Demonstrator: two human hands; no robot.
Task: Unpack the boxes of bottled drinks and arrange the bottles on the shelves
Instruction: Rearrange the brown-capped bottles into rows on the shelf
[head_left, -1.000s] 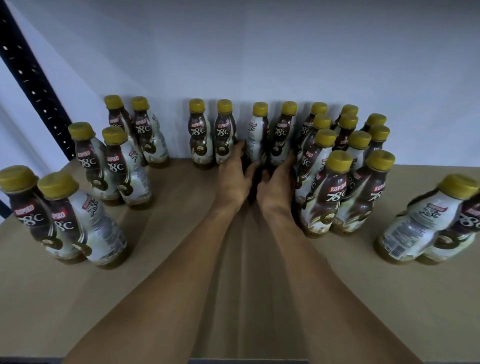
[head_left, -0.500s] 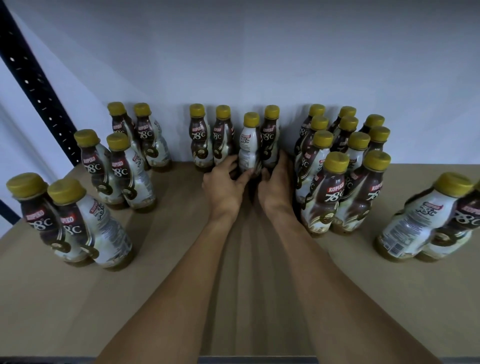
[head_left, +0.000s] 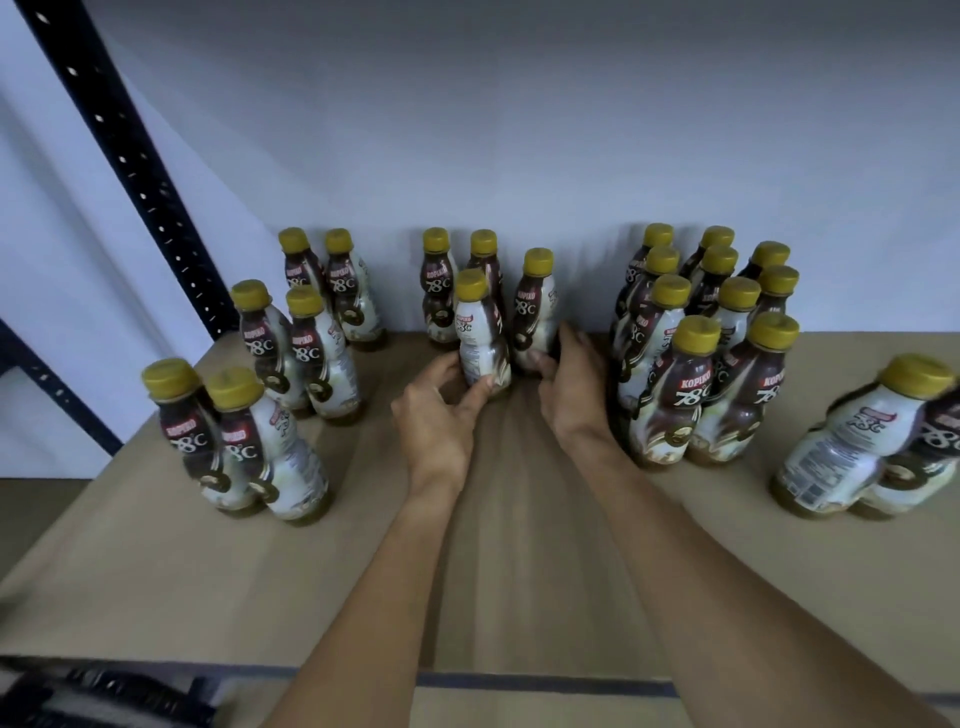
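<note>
Yellow-capped brown-and-white coffee bottles stand in groups on a tan shelf board (head_left: 156, 571). In the middle group, my left hand (head_left: 441, 410) grips the base of a white-labelled bottle (head_left: 480, 332) standing in front of two others (head_left: 439, 286). My right hand (head_left: 571, 389) holds the base of the bottle (head_left: 535, 306) to its right, fingers wrapped low around it. Both bottles are upright on the board.
A pair of bottles (head_left: 234, 441) stands front left, several more (head_left: 306, 322) behind it. A dense block of bottles (head_left: 701, 353) lies just right of my right hand; two bottles (head_left: 872, 441) stand far right. A black perforated upright (head_left: 130, 166) rises at the back left before a white wall.
Both hands have drawn back toward me with a bottle each; the white-labelled bottle now stands ahead of the back row. The view has pulled back and tilted.
</note>
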